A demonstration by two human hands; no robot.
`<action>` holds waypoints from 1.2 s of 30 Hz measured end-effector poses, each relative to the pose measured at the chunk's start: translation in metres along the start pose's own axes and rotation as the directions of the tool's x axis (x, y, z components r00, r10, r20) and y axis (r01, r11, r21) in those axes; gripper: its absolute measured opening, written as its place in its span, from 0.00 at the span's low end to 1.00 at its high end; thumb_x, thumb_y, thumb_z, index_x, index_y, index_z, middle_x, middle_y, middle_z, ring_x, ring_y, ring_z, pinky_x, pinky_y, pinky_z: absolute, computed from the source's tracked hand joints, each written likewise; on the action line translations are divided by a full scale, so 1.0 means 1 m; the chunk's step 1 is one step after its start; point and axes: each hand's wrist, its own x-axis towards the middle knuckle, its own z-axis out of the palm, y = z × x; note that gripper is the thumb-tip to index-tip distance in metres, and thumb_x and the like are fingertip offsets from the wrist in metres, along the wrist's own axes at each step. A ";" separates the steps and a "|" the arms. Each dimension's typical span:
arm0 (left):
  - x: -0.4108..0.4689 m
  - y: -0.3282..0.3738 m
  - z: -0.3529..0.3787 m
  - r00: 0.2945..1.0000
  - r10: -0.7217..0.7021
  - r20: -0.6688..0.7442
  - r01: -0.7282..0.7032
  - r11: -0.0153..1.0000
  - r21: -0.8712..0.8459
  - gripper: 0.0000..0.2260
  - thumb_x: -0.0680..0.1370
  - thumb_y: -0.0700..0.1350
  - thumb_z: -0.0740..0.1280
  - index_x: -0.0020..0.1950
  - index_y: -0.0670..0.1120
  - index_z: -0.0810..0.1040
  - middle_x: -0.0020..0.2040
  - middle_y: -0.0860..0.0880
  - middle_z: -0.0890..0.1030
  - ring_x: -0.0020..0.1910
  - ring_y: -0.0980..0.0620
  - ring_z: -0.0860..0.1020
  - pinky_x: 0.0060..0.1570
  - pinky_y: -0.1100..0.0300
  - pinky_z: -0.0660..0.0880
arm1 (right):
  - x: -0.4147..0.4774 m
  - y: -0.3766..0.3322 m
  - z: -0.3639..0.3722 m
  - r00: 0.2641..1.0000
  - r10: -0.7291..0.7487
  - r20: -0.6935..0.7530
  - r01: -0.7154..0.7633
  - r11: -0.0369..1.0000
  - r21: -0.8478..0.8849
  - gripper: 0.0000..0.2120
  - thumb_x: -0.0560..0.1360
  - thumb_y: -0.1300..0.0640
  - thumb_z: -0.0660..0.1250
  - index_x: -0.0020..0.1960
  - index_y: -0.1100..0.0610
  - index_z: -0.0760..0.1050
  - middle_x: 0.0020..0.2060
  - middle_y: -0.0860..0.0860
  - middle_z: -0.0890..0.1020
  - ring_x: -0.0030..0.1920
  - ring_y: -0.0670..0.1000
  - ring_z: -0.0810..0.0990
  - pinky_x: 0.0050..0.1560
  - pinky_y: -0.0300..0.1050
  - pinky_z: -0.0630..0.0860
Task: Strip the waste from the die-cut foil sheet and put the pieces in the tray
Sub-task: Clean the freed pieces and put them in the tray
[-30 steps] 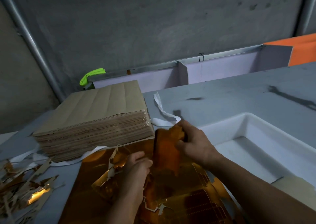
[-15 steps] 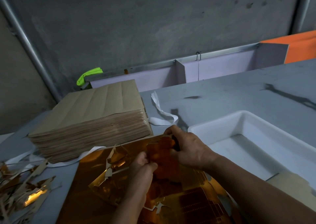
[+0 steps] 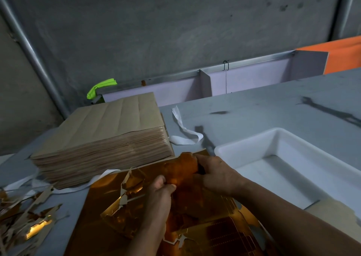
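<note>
Left hand (image 3: pixel 160 194) and right hand (image 3: pixel 217 174) both pinch the shiny orange die-cut foil sheet (image 3: pixel 181 168), seemingly at one piece; peel slowly, bracing the waste.

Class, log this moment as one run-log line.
step: stripping waste | left hand: grips foil piece | right hand: grips foil piece | tray: right of hands

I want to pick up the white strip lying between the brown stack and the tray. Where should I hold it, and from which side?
Pinch the white strip at its bend near the tray, probably from above: there it loops up off the table, while its middle lies flatter. The left hand and right hand both grip the foil sheet, so free one first.
</note>
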 end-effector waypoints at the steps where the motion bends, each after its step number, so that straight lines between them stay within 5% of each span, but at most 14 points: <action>1: 0.000 0.001 -0.002 1.000 -0.005 0.005 0.005 1.000 -0.013 0.09 0.80 0.39 0.62 0.51 0.50 0.80 0.47 0.46 0.84 0.49 0.46 0.81 0.50 0.49 0.75 | 0.000 -0.001 -0.001 1.000 0.028 0.008 -0.029 0.997 0.074 0.06 0.76 0.59 0.67 0.47 0.48 0.74 0.41 0.46 0.80 0.44 0.48 0.81 0.48 0.45 0.79; 6: -0.001 0.009 -0.004 0.999 0.018 0.051 -0.014 0.998 -0.061 0.09 0.81 0.43 0.62 0.45 0.54 0.77 0.38 0.55 0.84 0.44 0.49 0.80 0.42 0.53 0.75 | -0.002 -0.005 -0.003 0.988 0.128 0.080 -0.150 0.907 0.393 0.10 0.78 0.60 0.68 0.53 0.46 0.72 0.45 0.47 0.80 0.42 0.47 0.80 0.37 0.37 0.75; 9: -0.005 0.009 -0.001 0.995 -0.004 0.102 0.017 0.993 -0.120 0.09 0.81 0.45 0.62 0.58 0.53 0.78 0.54 0.44 0.83 0.54 0.43 0.80 0.50 0.45 0.77 | -0.004 -0.006 -0.006 0.986 0.117 0.122 -0.162 0.851 0.499 0.11 0.78 0.59 0.67 0.59 0.50 0.74 0.46 0.49 0.82 0.41 0.47 0.82 0.36 0.35 0.76; 11: -0.006 0.010 -0.001 0.994 -0.044 0.105 0.060 0.986 -0.153 0.18 0.80 0.47 0.62 0.70 0.49 0.71 0.63 0.39 0.78 0.60 0.39 0.76 0.44 0.48 0.75 | -0.005 -0.006 -0.006 0.986 0.099 0.132 -0.160 0.768 0.620 0.11 0.79 0.56 0.67 0.60 0.56 0.74 0.43 0.51 0.82 0.39 0.50 0.83 0.35 0.40 0.77; 13: -0.005 0.009 0.000 0.990 -0.073 0.118 0.093 0.981 -0.170 0.21 0.79 0.47 0.62 0.72 0.47 0.68 0.65 0.37 0.75 0.62 0.36 0.75 0.40 0.51 0.72 | -0.005 -0.006 -0.008 0.989 0.088 0.122 -0.148 0.717 0.681 0.17 0.78 0.49 0.67 0.57 0.62 0.73 0.39 0.55 0.80 0.36 0.53 0.80 0.34 0.44 0.75; 16: -0.007 0.008 0.001 0.983 -0.097 0.156 0.127 0.972 -0.199 0.18 0.79 0.46 0.61 0.69 0.48 0.72 0.63 0.38 0.78 0.59 0.38 0.77 0.43 0.50 0.71 | -0.004 -0.007 -0.009 0.989 0.077 0.125 -0.145 0.662 0.736 0.24 0.72 0.42 0.63 0.55 0.63 0.74 0.37 0.56 0.78 0.33 0.51 0.76 0.32 0.41 0.72; 19: -0.008 0.006 0.002 0.965 -0.124 0.229 0.180 0.954 -0.240 0.15 0.78 0.46 0.60 0.64 0.49 0.76 0.58 0.39 0.82 0.55 0.40 0.79 0.51 0.46 0.73 | -0.003 -0.004 -0.009 0.988 0.077 0.131 -0.151 0.618 0.772 0.31 0.71 0.43 0.64 0.62 0.67 0.74 0.37 0.55 0.78 0.33 0.50 0.75 0.32 0.41 0.72; 23: -0.010 0.009 0.003 0.936 -0.151 0.319 0.253 0.918 -0.306 0.18 0.79 0.45 0.58 0.68 0.46 0.73 0.56 0.38 0.82 0.49 0.42 0.82 0.42 0.52 0.75 | -0.001 -0.001 -0.009 0.989 0.058 0.139 -0.145 0.611 0.778 0.29 0.71 0.43 0.64 0.64 0.63 0.75 0.34 0.51 0.79 0.32 0.48 0.75 0.32 0.41 0.71; 30: -0.007 0.003 0.002 0.901 -0.136 0.412 0.273 0.915 -0.296 0.23 0.72 0.47 0.61 0.65 0.42 0.77 0.58 0.36 0.81 0.60 0.36 0.79 0.64 0.37 0.71 | 0.001 0.001 -0.008 0.992 0.054 0.115 -0.124 0.605 0.786 0.28 0.71 0.45 0.66 0.61 0.65 0.75 0.35 0.53 0.79 0.33 0.50 0.75 0.30 0.40 0.72; 36: -0.008 0.005 0.005 0.976 -0.029 0.218 0.078 0.972 -0.220 0.12 0.75 0.46 0.64 0.57 0.47 0.79 0.54 0.39 0.83 0.53 0.40 0.80 0.44 0.49 0.75 | -0.002 -0.001 -0.009 0.992 0.084 0.098 -0.129 0.668 0.732 0.23 0.71 0.40 0.65 0.53 0.58 0.75 0.37 0.51 0.79 0.35 0.49 0.78 0.35 0.42 0.75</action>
